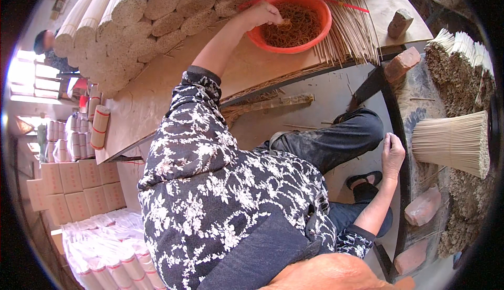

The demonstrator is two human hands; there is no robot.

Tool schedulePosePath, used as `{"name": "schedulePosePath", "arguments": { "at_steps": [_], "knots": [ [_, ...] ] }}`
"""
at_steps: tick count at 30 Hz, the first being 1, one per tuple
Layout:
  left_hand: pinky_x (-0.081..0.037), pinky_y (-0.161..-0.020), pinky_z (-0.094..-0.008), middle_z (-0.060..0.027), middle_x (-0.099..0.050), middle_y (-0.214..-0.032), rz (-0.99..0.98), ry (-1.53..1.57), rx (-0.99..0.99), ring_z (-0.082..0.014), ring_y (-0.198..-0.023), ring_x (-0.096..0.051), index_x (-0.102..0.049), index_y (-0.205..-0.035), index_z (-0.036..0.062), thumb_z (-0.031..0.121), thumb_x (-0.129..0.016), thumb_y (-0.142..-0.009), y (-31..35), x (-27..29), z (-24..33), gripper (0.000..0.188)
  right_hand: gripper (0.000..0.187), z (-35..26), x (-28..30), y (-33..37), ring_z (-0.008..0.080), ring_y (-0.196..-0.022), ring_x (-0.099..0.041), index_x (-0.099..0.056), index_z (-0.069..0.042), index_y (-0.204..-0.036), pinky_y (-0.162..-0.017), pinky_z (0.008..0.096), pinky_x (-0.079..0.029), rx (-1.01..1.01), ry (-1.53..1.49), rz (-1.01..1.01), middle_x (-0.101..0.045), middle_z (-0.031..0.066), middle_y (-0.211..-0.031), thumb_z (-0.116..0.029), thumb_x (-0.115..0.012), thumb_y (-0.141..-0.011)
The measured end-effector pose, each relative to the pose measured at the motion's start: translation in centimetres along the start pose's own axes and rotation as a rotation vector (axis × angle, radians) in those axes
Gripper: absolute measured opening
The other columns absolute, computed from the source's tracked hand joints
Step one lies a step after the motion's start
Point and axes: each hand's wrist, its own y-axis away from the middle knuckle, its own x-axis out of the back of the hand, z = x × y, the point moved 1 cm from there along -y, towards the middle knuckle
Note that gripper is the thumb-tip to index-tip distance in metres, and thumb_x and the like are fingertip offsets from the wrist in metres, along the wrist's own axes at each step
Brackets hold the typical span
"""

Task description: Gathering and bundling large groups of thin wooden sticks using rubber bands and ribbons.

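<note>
My left hand (263,15) reaches over the rim of a red plastic basin (324,27). Its fingers are closed at a small clump of yellowish-brown rubber bands (284,23). Many darker brown rubber bands (294,33) fill the basin. Lower down on the right, my right hand (392,153) is raised beside my knee with its fingers pressed together. Whether anything thin is between those fingertips I cannot make out. Close to that hand, a tied bundle of thin pale sticks (451,140) lies on a worn ledge.
Loose thin sticks (349,27) lie on the wooden table (142,106) beside the basin. Stacked stick bundles (173,6) line its far side. Brick pieces (402,64) sit on the right ledge (420,106). Cartons (79,190) and plastic-wrapped bundles (110,248) stand at left; another person (58,61) is behind.
</note>
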Motion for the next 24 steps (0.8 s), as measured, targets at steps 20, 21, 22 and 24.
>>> {"name": "schedulePosePath", "arguments": {
  "at_steps": [20, 21, 22, 24],
  "knots": [
    [-0.050, -0.076, -0.0360, -0.0116, -0.070, -0.089, 0.108, -0.473, -0.608, -0.0248, -0.085, -0.066, -0.071, -0.089, 0.0018, 0.022, -0.071, -0.078, -7.9, -5.1, 2.0, 0.023, 0.014, -0.4, 0.1, 0.2, 0.0332, -0.080, -0.064, -0.063, -0.001, -0.097, -0.071, 0.0381, -0.050, -0.011, -0.005, 0.015, -0.065, 0.0163, -0.089, -0.012, -0.058, -0.092],
    [-0.050, -0.076, -0.0360, -0.0116, -0.070, -0.089, 0.107, -0.456, -0.642, -0.0248, -0.085, -0.066, -0.071, -0.089, 0.0018, 0.022, -0.071, -0.078, -8.7, -5.4, 1.8, 0.023, 0.014, -0.4, 0.2, 0.2, 0.0334, -0.080, -0.064, -0.063, -0.001, -0.097, -0.071, 0.0383, -0.050, -0.019, -0.005, 0.006, -0.064, 0.0164, -0.089, -0.012, -0.057, -0.092],
    [-0.050, -0.075, -0.0383, -0.0142, -0.069, -0.087, 0.080, -0.535, -0.618, -0.0282, -0.084, -0.065, -0.070, -0.089, 0.0016, 0.021, -0.070, -0.077, -9.4, -5.6, 1.7, 0.023, 0.014, -0.5, 0.3, 0.1, 0.0335, -0.080, -0.064, -0.063, -0.001, -0.097, -0.071, 0.0384, -0.050, -0.032, -0.004, 0.006, -0.064, 0.0165, -0.089, -0.012, -0.057, -0.092],
    [-0.050, -0.075, -0.0407, -0.0168, -0.068, -0.086, 0.052, -0.614, -0.595, -0.0315, -0.082, -0.065, -0.070, -0.089, 0.0015, 0.020, -0.070, -0.076, -10.1, -6.0, 1.4, 0.023, 0.014, -0.5, 0.3, 0.0, 0.0338, -0.080, -0.064, -0.063, -0.001, -0.097, -0.071, 0.0385, -0.050, -0.028, -0.014, -0.002, -0.064, 0.0167, -0.089, -0.012, -0.057, -0.092]
  ]
}}
